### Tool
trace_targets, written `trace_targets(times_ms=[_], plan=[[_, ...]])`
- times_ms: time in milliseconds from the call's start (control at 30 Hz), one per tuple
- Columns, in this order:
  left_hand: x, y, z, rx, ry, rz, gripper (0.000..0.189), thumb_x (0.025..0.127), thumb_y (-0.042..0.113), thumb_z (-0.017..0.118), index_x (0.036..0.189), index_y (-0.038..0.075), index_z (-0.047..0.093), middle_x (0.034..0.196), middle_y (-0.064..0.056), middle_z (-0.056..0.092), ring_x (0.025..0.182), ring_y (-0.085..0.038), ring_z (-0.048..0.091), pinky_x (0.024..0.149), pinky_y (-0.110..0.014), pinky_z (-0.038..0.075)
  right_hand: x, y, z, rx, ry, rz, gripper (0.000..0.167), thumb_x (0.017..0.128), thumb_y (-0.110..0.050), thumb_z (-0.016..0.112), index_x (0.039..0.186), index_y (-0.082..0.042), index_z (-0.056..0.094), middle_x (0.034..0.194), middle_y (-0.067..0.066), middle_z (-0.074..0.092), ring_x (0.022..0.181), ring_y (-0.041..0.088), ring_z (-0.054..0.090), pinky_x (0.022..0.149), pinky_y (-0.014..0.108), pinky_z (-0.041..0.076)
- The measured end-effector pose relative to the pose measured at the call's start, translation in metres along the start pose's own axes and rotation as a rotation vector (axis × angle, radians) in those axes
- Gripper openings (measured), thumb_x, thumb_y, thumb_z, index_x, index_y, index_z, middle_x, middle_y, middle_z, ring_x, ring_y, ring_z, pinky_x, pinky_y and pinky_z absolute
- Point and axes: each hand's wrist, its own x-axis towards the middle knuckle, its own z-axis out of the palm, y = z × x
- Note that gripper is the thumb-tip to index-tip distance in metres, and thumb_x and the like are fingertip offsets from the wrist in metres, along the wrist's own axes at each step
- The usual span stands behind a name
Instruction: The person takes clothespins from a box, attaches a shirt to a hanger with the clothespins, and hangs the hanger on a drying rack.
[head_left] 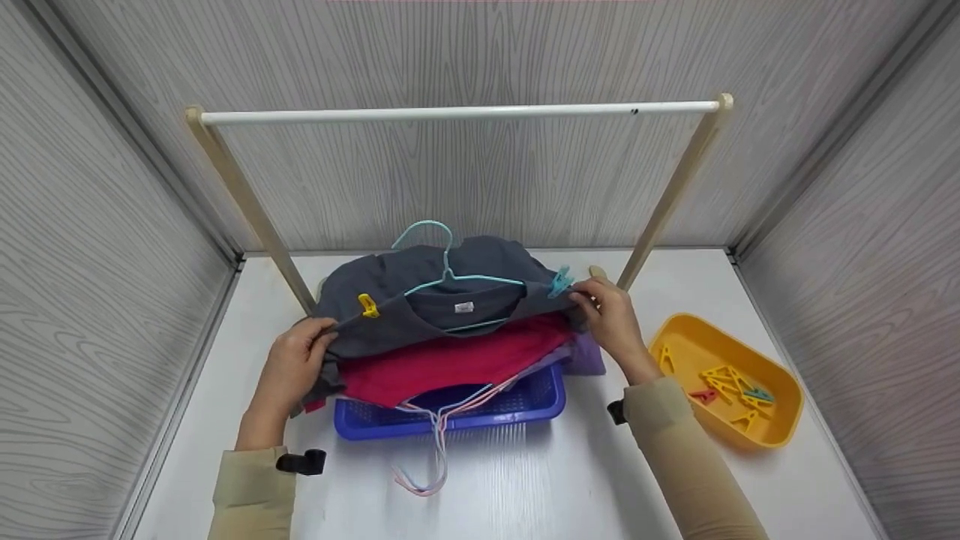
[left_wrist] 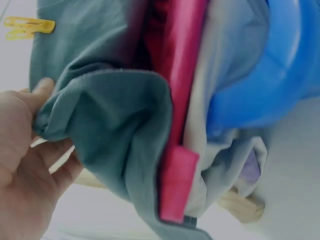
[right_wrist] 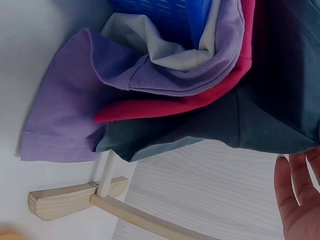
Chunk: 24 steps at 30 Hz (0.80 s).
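A dark grey shirt (head_left: 390,322) hangs over a light-blue hanger (head_left: 448,274), its collar and white label facing up. My left hand (head_left: 296,360) pinches the shirt at its left shoulder, thumb on top in the left wrist view. With thumb and fingers, my right hand (head_left: 611,319) pinches the right shoulder edge. A yellow clothespin (head_left: 367,305) is clipped on the left shoulder, and a blue clothespin (head_left: 560,282) on the right one, close to my right fingertips. Beneath lie a red shirt (head_left: 457,360) and a purple garment (right_wrist: 60,120).
The garments lie over a blue basket (head_left: 450,425), several hanger hooks (head_left: 439,457) jutting over its front. Behind stands a rack with wooden legs and a white rail (head_left: 457,114). At right, a yellow tray (head_left: 697,330) holds several clothespins (head_left: 727,382). Wood-grain walls surround the table.
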Motion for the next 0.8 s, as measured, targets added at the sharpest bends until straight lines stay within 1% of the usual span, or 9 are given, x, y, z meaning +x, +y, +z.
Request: trace_targets(times_ms=[67,167,267,333,433,533,667,800], plan=[[-0.001,0.000,-0.001,0.071,-0.013,-0.008,0.014,0.092,0.000,0.066,0.106,-0.002,0.067,0.103,-0.018,0.068,0.099,-0.036,0.064,0.087,-0.051,0.048,0.000,0.000,-0.001,0.007,0.001,0.004,0.005,0.093,-0.003,0.066,0.092,-0.003,0.070,0.088,0.006,0.065,0.075,0.017,0.057,0.068,0.031,0.047],[-0.002,-0.001,-0.001,0.128,-0.017,-0.008,0.015,0.092,-0.001,0.065,0.107,-0.002,0.067,0.104,-0.018,0.067,0.100,-0.037,0.064,0.087,-0.052,0.048,0.000,-0.001,-0.003,0.014,0.010,-0.001,0.005,0.093,-0.004,0.065,0.093,-0.003,0.070,0.089,0.006,0.065,0.076,0.017,0.057,0.068,0.028,0.047],[0.001,0.001,0.001,0.140,0.006,0.015,0.015,0.092,-0.003,0.064,0.107,-0.003,0.066,0.103,-0.018,0.067,0.099,-0.037,0.064,0.086,-0.051,0.048,0.001,-0.001,-0.006,0.023,0.042,-0.028,0.004,0.092,-0.003,0.066,0.092,-0.002,0.070,0.088,0.006,0.065,0.075,0.017,0.056,0.068,0.026,0.046],[0.006,0.002,0.001,0.139,0.039,0.036,0.014,0.093,-0.004,0.063,0.107,-0.003,0.065,0.102,-0.018,0.067,0.097,-0.036,0.064,0.085,-0.050,0.049,0.003,-0.002,-0.008,0.030,0.074,-0.060,0.003,0.091,-0.001,0.067,0.092,-0.002,0.070,0.087,0.007,0.065,0.074,0.017,0.057,0.068,0.024,0.045],[0.016,0.007,0.001,0.141,0.095,0.067,0.014,0.093,-0.005,0.062,0.107,-0.004,0.064,0.099,-0.018,0.065,0.094,-0.035,0.064,0.082,-0.049,0.050,0.007,-0.003,-0.012,0.045,0.125,-0.108,0.003,0.089,0.001,0.068,0.091,-0.001,0.070,0.087,0.009,0.066,0.075,0.018,0.058,0.070,0.021,0.045],[0.028,0.013,0.000,0.131,0.144,0.079,0.014,0.093,-0.006,0.061,0.107,-0.005,0.064,0.099,-0.019,0.064,0.094,-0.035,0.063,0.083,-0.048,0.049,0.011,-0.004,-0.017,0.057,0.166,-0.133,0.003,0.090,0.001,0.067,0.092,0.001,0.070,0.087,0.010,0.066,0.076,0.018,0.058,0.071,0.019,0.044],[0.045,0.022,0.001,0.104,0.190,0.069,0.013,0.094,-0.005,0.059,0.107,-0.006,0.064,0.101,-0.020,0.064,0.098,-0.035,0.062,0.086,-0.048,0.048,0.015,-0.003,-0.024,0.065,0.218,-0.135,0.004,0.091,0.001,0.067,0.093,0.001,0.070,0.087,0.011,0.066,0.076,0.017,0.056,0.070,0.018,0.041],[0.063,0.031,0.004,0.068,0.227,0.046,0.012,0.095,-0.003,0.059,0.105,-0.004,0.065,0.100,-0.020,0.064,0.098,-0.034,0.062,0.086,-0.047,0.047,0.017,0.000,-0.029,0.075,0.268,-0.128,0.004,0.091,0.001,0.067,0.092,0.001,0.071,0.086,0.009,0.066,0.074,0.016,0.054,0.069,0.018,0.040]])
